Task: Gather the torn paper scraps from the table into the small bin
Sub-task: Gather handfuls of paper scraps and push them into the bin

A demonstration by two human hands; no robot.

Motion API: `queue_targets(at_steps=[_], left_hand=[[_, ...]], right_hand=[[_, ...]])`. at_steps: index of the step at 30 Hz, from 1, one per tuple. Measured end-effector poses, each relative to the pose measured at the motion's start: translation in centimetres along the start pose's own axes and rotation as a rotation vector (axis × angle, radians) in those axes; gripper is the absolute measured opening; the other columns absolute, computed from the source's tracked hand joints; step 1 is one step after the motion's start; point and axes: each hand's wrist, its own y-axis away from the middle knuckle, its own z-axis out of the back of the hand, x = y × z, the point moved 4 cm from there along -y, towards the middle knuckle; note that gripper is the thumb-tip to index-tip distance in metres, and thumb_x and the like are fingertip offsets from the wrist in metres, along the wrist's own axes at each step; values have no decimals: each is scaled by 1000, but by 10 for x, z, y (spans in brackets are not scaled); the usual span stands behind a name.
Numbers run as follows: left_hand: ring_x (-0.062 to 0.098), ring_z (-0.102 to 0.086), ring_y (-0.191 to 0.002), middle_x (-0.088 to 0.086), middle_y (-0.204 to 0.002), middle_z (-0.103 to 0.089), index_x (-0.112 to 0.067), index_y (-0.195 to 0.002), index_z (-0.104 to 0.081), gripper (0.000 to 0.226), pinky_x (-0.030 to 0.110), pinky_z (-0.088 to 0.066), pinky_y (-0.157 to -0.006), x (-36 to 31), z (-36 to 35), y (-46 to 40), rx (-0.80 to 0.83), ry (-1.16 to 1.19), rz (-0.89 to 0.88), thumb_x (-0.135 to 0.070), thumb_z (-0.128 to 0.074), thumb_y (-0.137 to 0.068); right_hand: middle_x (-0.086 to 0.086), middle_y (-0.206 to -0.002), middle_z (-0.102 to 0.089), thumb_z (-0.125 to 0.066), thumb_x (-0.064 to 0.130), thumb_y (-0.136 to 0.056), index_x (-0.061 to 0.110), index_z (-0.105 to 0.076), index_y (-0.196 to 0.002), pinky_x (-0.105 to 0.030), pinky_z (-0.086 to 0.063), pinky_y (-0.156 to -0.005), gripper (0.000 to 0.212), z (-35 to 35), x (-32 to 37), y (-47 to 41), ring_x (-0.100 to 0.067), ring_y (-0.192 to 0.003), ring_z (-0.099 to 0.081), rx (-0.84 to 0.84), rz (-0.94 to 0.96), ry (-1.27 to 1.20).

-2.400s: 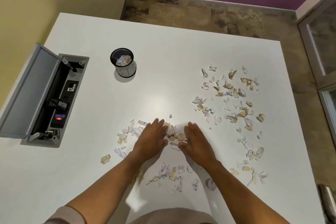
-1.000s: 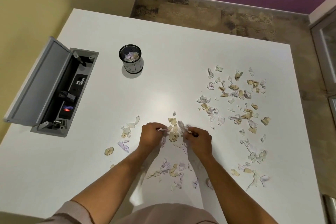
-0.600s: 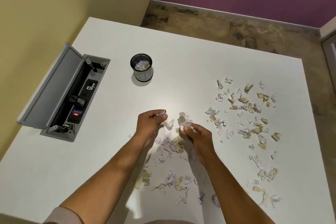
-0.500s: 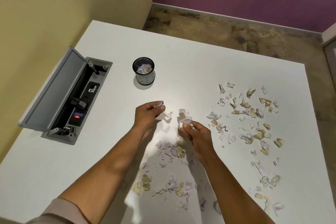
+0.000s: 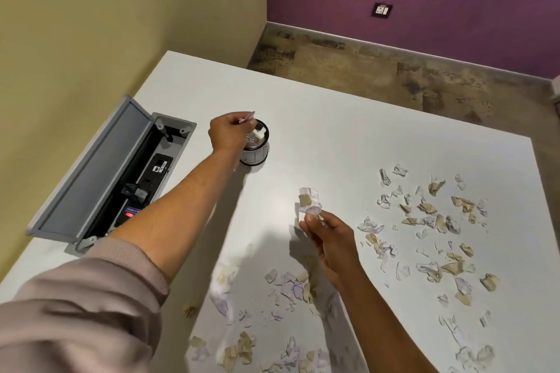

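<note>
- The bin (image 5: 256,145) stands on the counter (image 5: 333,142) left of frame centre, and it already has some scraps inside; how full it is cannot be told.
- The left hand (image 5: 228,133) sits at the bin's rim with its fingers curled round a few pieces, one poking out above the opening. That handful looks about to be dropped in.
- The right hand (image 5: 328,235) hangs above the counter at frame centre, pinching a small bunch of scraps (image 5: 309,201) that has not yet reached the bin.
- Most of the work is left: a wide scatter (image 5: 430,221) lies at the right of the frame, and another patch (image 5: 272,327) lies along the lower middle between the two forearms.
- Judged so, the task is early to midway.
</note>
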Motion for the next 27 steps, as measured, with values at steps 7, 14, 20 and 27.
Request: queue_targets(at_steps=[7, 14, 20, 27], left_hand=[[32, -62, -94, 18, -107, -65, -10, -94, -77, 24, 28, -50, -73, 2, -26, -26, 180, -834, -249, 2, -60, -83], [37, -62, -106, 18, -120, -61, -8, -113, -69, 30, 37, -53, -84, 0, -37, -32, 303, -1060, -210, -13, -69, -84], [28, -61, -104, 9, -109, -68, -15, -107, -73, 30, 34, -51, -86, -18, -15, -32, 251, -935, -253, -8, -73, -78], [24, -61, -107, 7, -114, -68, -6, -110, -70, 21, 32, -46, -95, 19, 31, 16, -28, -561, -431, -13, -55, -96]], right_hand=[[-15, -91, -74, -77, 21, -67, 14, -79, -89, -39, -56, -86, 23, 4, -5, -2, -22, -82, -69, 7, -32, 84], [-17, -94, -74, -78, 17, -66, 11, -78, -93, -37, -58, -84, 27, 3, -4, -9, -24, -84, -71, 48, -19, 70], [-17, -93, -75, -79, 20, -66, 13, -79, -93, -33, -58, -75, 28, -6, -1, -15, -25, -83, -71, 62, -17, 84], [-12, -96, -75, -79, 13, -72, 14, -79, -89, -26, -56, -76, 17, -21, 14, -33, -24, -88, -71, 38, 3, 85]])
